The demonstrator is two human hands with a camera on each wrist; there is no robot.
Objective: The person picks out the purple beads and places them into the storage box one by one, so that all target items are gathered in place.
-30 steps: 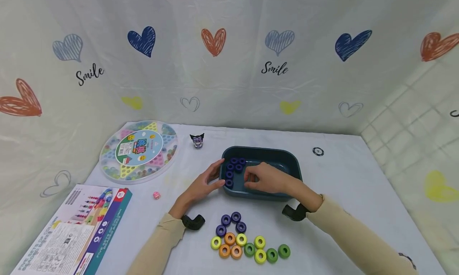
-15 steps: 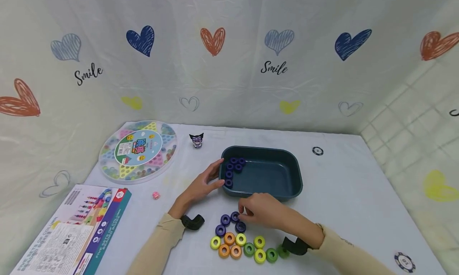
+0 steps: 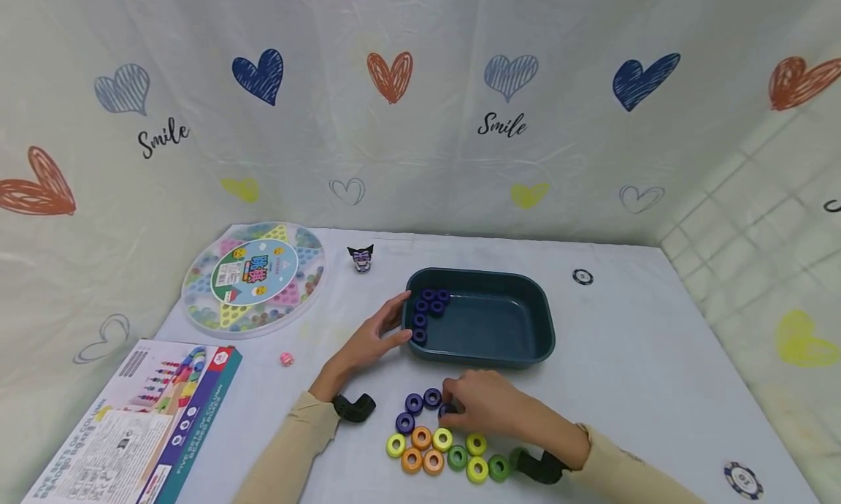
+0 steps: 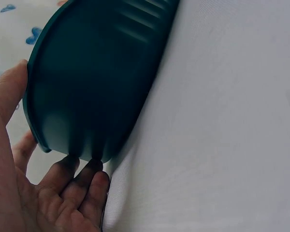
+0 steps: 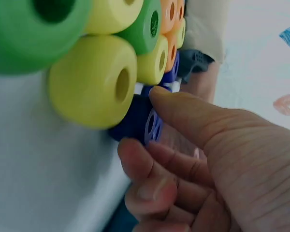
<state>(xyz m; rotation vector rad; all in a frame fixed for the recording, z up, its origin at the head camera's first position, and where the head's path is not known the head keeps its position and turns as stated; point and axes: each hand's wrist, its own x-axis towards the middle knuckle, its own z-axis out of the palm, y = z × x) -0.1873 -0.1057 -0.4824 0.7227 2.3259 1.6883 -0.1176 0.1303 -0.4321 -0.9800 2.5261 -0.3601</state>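
The right hand is curling its thumb and fingertips round a purple bead, a squat, smooth ring with a round hole; how tightly it is being pinched, I cannot tell. That bead is sitting on the cloth, at the edge of a loose cluster. Three more purple rings are lying just beside it, and plump, satiny orange beads, yellow beads and green beads are crowding nearer the person, many of them touching. A black wristband is partly hiding the rightmost green one.

The left hand is gripping the left end of the tray, its thumb pressing at the rim and its other fingers bending against the wall. The tray is a deep teal rectangle with rounded corners and a faintly shiny floor. It is holding six purple rings, all bunching toward its left end.

Further out, the cloth is showing soft creases. A small dark-eared figure is standing behind the tray, a round game board is lying to the left, and a flat, glossy printed box is resting in front of that.
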